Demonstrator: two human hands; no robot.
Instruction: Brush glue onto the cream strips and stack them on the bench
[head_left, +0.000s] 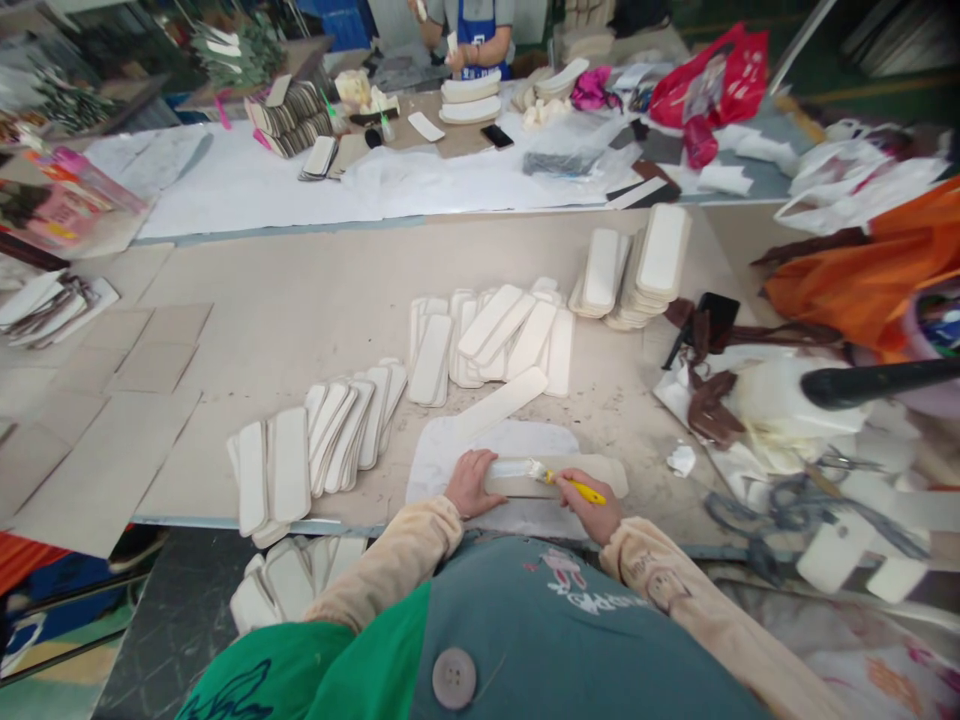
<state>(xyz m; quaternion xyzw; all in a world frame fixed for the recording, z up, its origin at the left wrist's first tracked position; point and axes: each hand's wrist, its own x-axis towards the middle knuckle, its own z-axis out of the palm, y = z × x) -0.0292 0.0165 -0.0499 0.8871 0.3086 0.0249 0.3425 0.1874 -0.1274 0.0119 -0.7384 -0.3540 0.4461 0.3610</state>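
Note:
In my right hand (592,506) is a paint brush (577,487) with a yellow handle, its white-coated bristles touching a long, round-ended beige strip (592,470). A wet-looking whitish streak runs along the strip to the left of the bristles. My left hand (474,482) holds the strip's left end against the table, thumb at the near edge and fingers at the far edge. Beneath the strip lies a white sheet (435,455). Another pale strip (502,402) slants across the sheet's far edge, just beyond my left hand.
Overlapping pale strips (341,430) fan out leftward, with taller stacks (660,260) at the back right. To the right are a white container (787,405), grey-handled scissors (795,500) and an orange cloth (862,260). Across the white-covered far table (300,205), a person in a blue apron (480,35) handles a strip.

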